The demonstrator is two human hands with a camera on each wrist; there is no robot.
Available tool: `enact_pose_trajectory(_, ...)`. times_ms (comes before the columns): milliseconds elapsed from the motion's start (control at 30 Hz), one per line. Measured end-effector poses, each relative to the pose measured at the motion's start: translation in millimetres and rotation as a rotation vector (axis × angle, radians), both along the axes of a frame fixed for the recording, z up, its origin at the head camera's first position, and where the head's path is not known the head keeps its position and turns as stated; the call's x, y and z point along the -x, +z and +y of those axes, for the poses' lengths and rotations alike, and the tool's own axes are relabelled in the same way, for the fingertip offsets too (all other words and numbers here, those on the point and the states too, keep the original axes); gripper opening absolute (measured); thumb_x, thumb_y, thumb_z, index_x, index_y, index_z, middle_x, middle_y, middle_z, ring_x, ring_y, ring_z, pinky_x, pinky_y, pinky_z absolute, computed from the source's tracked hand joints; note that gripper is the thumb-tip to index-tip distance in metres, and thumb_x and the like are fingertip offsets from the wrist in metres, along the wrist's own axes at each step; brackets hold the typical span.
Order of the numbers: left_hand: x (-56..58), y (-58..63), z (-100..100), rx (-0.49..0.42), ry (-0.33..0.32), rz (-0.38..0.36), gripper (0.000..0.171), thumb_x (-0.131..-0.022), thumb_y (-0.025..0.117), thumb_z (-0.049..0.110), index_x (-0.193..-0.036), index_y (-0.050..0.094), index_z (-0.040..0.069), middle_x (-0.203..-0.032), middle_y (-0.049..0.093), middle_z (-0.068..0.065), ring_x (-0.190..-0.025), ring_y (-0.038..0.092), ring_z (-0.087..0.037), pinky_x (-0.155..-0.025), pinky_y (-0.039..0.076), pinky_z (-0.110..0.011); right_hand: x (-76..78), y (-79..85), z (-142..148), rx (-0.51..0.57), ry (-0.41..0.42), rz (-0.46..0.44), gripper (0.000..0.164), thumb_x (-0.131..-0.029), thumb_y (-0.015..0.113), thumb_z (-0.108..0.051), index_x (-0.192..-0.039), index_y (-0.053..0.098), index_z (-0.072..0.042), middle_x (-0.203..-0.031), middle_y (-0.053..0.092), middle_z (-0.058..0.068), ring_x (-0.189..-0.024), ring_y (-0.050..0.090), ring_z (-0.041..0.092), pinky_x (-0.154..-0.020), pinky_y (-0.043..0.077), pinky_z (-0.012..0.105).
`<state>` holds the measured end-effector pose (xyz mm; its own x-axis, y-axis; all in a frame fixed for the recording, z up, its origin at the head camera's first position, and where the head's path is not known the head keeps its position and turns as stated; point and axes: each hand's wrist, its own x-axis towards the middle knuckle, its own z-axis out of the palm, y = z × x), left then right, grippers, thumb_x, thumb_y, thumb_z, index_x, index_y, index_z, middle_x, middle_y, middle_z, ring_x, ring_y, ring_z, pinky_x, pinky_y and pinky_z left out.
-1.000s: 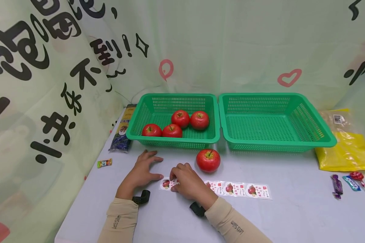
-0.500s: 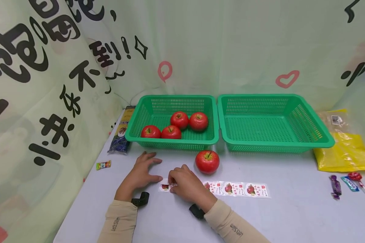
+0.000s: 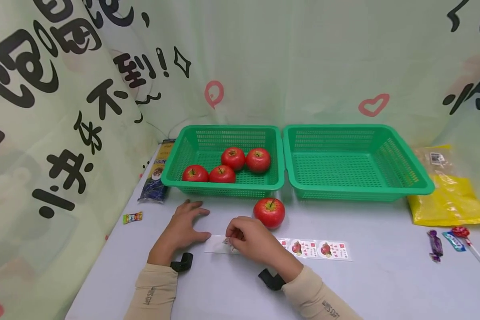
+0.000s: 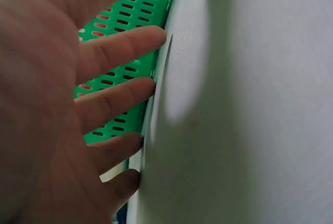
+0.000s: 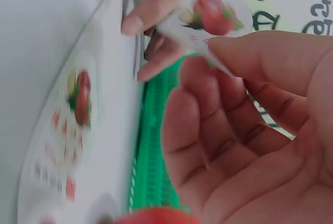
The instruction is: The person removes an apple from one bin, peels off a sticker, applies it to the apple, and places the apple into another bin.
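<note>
My right hand pinches a white sticker with a red fruit picture between thumb and fingers, above the left part of a sticker strip. That strip lies flat on the table, its left end showing bare backing and its right part still bearing printed stickers. My left hand rests on the table with fingers spread, thumb tip at the strip's left end. Just behind the right hand stands a red apple. In the left wrist view, the left fingers are straight and apart.
A green basket holding several apples stands behind the hands. Right of it is another green basket. A yellow bag, a purple-wrapped candy and a lollipop lie at right; a dark packet and small candy at left.
My right hand has peeled the leftmost sticker off the strip and moved slightly right and up with it. The backing there is now bare. My left hand has stayed in place.
</note>
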<state>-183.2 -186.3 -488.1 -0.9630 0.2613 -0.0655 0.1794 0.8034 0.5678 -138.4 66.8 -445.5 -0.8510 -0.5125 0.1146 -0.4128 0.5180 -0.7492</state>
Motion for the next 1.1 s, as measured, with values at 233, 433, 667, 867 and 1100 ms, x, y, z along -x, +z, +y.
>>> enact_pose_trajectory(233, -9.4, 11.1, 16.1, -0.055, -0.071, 0.217, 0.044, -0.082, 0.091, 0.022, -0.122, 0.077, 0.011, -0.138, 0.069, -0.009, -0.138, 0.057, -0.036, -0.114, 0.049, -0.056, -6.3, 9.3, 43.5, 0.047, -0.063, -0.021, 0.014, -0.093, 0.073, 0.002, -0.102, 0.072, -0.009, -0.089, 0.068, -0.003, -0.080, 0.060, 0.006, -0.072, 0.057, 0.021)
enact_pose_trajectory(433, -18.5, 37.0, 71.0, -0.294, -0.324, 0.278, 0.035, -0.084, 0.091, 0.031, -0.107, 0.080, 0.007, -0.105, 0.080, -0.007, -0.099, 0.074, -0.023, -0.091, 0.062, -0.045, -3.4, 8.2, 78.3, 0.034, -0.144, -0.024, 0.016, -0.091, 0.076, -0.001, -0.105, 0.071, -0.008, -0.088, 0.067, -0.004, -0.080, 0.060, 0.007, -0.072, 0.056, 0.022)
enact_pose_trajectory(667, -20.2, 37.8, 114.4, -0.144, -0.365, 0.225, 0.011, -0.088, 0.087, 0.021, -0.087, 0.078, 0.016, -0.080, 0.072, 0.005, -0.077, 0.062, -0.007, -0.071, 0.054, -0.020, 3.0, -9.4, 90.0, 0.133, -0.163, -0.089, 0.020, -0.089, 0.076, 0.002, -0.105, 0.069, -0.009, -0.090, 0.068, 0.001, -0.080, 0.062, 0.010, -0.072, 0.057, 0.023)
enact_pose_trajectory(867, -23.2, 15.9, 117.6, -0.399, -0.255, 0.148, 0.011, -0.092, 0.083, 0.016, -0.085, 0.075, 0.015, -0.076, 0.067, 0.006, -0.071, 0.057, -0.002, -0.066, 0.054, -0.020, 6.5, -17.1, 93.8, 0.156, -0.216, -0.074, 0.017, -0.088, 0.083, -0.006, -0.098, 0.070, -0.011, -0.081, 0.064, -0.001, -0.072, 0.058, 0.009, -0.064, 0.053, 0.023)
enact_pose_trajectory(1100, -18.2, 8.9, 124.1, -0.527, -0.201, 0.120, 0.011, -0.095, 0.080, 0.018, -0.090, 0.070, 0.018, -0.081, 0.063, 0.007, -0.076, 0.057, -0.008, -0.068, 0.053, -0.022, 9.4, -22.1, 104.7, 0.137, -0.250, -0.025, 0.017, -0.090, 0.085, -0.016, -0.086, 0.069, -0.017, -0.071, 0.056, -0.005, -0.064, 0.049, 0.006, -0.057, 0.043, 0.022)
